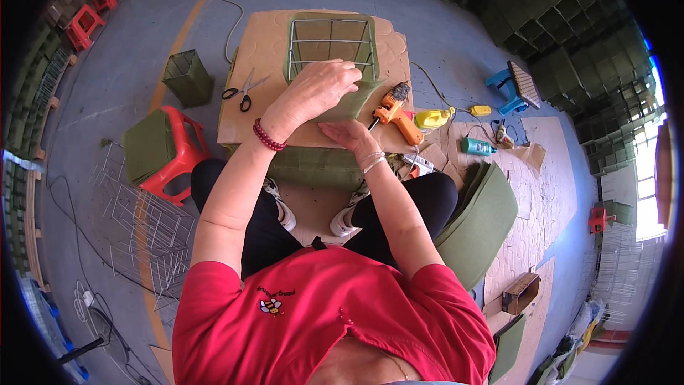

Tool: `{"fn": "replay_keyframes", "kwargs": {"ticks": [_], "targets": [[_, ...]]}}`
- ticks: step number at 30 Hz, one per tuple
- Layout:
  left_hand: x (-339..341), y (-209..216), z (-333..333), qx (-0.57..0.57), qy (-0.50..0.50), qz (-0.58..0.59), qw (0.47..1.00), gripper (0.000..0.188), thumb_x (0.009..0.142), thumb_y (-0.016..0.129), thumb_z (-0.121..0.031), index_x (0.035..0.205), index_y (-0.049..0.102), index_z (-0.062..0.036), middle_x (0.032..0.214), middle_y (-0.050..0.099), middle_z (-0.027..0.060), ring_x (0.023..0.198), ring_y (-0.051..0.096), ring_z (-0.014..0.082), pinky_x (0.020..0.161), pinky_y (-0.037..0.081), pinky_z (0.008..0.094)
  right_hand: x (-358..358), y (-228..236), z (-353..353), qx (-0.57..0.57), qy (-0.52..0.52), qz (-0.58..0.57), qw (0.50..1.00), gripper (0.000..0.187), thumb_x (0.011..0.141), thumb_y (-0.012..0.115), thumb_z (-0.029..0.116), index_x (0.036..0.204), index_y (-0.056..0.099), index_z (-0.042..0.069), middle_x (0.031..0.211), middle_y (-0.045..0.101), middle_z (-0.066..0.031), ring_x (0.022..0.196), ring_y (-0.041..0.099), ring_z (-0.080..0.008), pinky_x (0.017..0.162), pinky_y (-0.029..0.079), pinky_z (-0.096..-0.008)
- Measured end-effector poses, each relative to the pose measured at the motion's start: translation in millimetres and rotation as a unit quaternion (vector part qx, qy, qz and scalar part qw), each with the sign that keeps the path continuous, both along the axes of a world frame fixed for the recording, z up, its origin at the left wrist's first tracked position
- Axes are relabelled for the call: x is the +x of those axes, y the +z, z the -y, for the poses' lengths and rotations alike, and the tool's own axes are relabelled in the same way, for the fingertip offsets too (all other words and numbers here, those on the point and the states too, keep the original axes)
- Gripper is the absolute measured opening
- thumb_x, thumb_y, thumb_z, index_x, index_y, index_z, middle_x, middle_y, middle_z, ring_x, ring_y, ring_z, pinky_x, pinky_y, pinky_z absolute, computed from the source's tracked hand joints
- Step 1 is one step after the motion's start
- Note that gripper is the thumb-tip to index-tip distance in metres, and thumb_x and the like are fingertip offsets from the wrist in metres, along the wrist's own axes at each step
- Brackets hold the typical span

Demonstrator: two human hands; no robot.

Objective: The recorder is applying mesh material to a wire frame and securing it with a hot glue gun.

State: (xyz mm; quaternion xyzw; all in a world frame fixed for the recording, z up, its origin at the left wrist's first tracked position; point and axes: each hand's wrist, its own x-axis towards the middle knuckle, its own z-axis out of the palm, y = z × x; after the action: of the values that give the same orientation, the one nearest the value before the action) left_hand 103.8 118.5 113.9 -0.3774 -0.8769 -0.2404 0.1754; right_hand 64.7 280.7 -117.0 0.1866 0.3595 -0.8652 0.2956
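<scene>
Currently, in the head view, green fabric (358,103) lies at the near side of the wire frame (330,41) on a cardboard-covered table (256,46). The left hand (320,89) curls above it, whether pinching I cannot tell; the right hand (349,135), near its lower edge, has straight fingers.

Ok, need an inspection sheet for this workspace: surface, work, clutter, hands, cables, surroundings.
Surface: cardboard, partly hidden by the work and arms.
Job's things: wire frame at the far side; green fabric on its near side.
Clutter: scissors left, lying open; orange tool right, tip blackened.
Hands: left hand at the fabric, grip unclear; right hand open, by the fabric's near edge.
Cables: several on the floor; one runs to a yellow connector at right.
Surroundings: red stool left, bearing green sheets; stacked green boxes far right.
</scene>
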Motion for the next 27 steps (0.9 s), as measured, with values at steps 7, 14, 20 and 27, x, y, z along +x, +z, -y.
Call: {"fn": "replay_keyframes", "kwargs": {"ticks": [7,14,20,27], "targets": [[-0.8,-0.2,5.5,0.004,-0.010,0.028,1.000,0.015,0.086,0.063,-0.012,0.086,0.057,0.0015,0.086,0.059,0.0139,0.086,0.059,0.0342,0.072,0.048,0.0429,-3.8,13.2,-10.3,0.133,0.087,0.001,0.987,0.028,0.093,0.047,0.003,0.116,0.050,-0.014,0.111,0.060,-0.0303,0.100,0.065,-0.0383,0.085,0.057,-0.0447],[3.9,-0.6,3.3,-0.001,-0.029,0.050,0.998,0.017,0.085,0.064,-0.013,0.083,0.055,0.0014,0.083,0.058,0.0136,0.084,0.059,0.0340,0.072,0.047,0.0432,19.5,51.6,-36.3,0.314,0.132,-0.123,0.932,0.025,0.091,0.057,0.010,0.098,0.059,-0.014,0.085,0.068,-0.0234,0.078,0.071,-0.0315,0.068,0.060,-0.0361],[7.1,-2.2,-1.7,0.008,-0.041,0.063,0.997,0.017,0.083,0.066,-0.013,0.080,0.057,0.0010,0.083,0.059,0.0133,0.084,0.060,0.0323,0.072,0.048,0.0422,35.1,128.7,-57.6,0.506,-0.183,-0.362,0.761,0.016,0.090,0.058,0.008,0.101,0.065,-0.002,0.077,0.070,-0.0095,0.066,0.068,-0.0196,0.060,0.052,-0.0277],[7.7,0.7,-7.7,0.016,-0.005,0.038,0.999,0.012,0.079,0.068,-0.009,0.087,0.065,-0.0010,0.084,0.062,0.0110,0.083,0.061,0.0298,0.073,0.049,0.0407,73.7,213.7,-36.1,0.583,-0.113,-0.677,0.434,0.021,0.076,0.073,0.007,0.097,0.068,0.005,0.104,0.065,-0.0048,0.115,0.056,-0.0272,0.090,0.046,-0.0392]]}}
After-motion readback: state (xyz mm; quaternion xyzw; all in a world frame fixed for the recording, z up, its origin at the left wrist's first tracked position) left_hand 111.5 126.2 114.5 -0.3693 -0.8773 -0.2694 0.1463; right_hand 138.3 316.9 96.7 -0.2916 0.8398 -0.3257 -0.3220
